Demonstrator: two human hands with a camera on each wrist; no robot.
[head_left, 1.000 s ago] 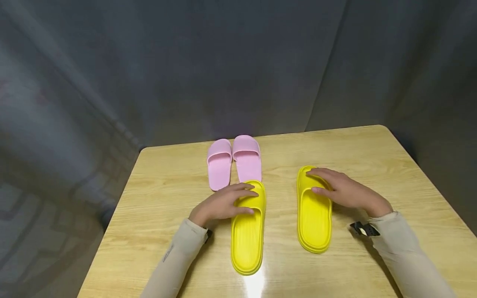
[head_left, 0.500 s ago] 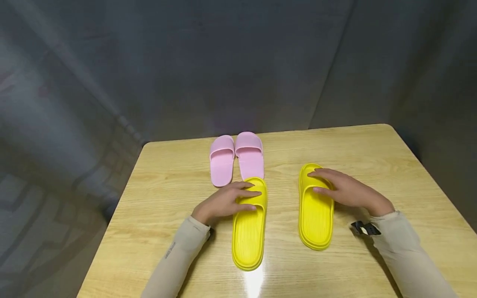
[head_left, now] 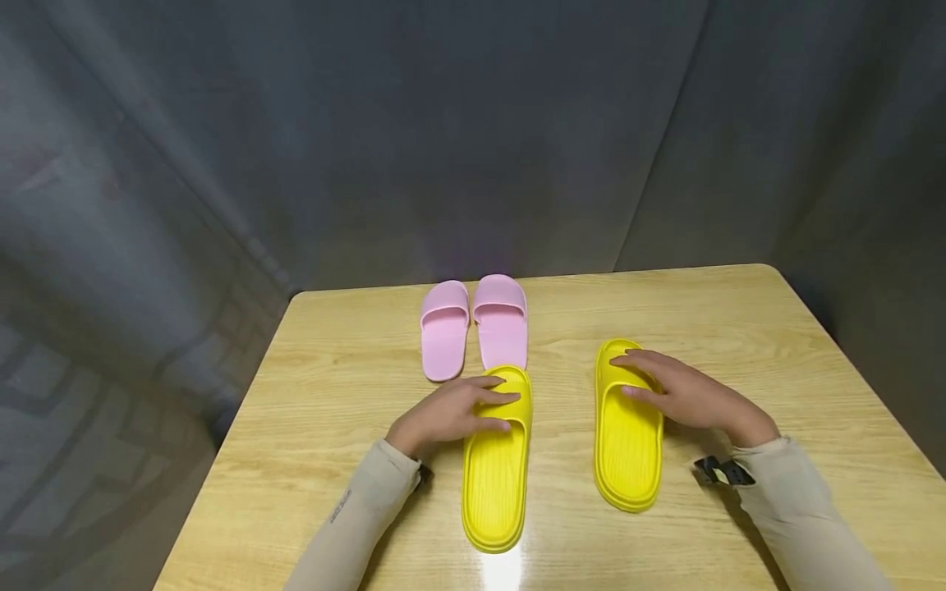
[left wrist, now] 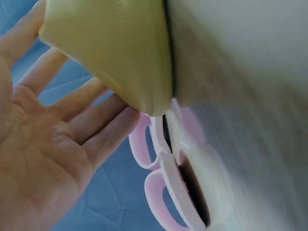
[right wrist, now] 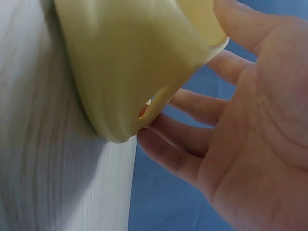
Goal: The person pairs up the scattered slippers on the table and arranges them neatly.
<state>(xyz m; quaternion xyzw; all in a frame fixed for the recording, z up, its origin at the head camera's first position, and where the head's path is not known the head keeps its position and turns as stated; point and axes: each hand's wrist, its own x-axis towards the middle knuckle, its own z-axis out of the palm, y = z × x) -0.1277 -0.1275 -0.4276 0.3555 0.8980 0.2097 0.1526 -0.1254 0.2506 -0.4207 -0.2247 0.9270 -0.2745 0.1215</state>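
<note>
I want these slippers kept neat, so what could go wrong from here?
The left yellow slipper sits close to the right pink slipper, so pushing it forward might knock that one askew. The right hand rests on the right yellow slipper without gripping, so a lift might slip.

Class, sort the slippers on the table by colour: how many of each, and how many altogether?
Yellow slippers: 2
Pink slippers: 2
Total: 4
</note>
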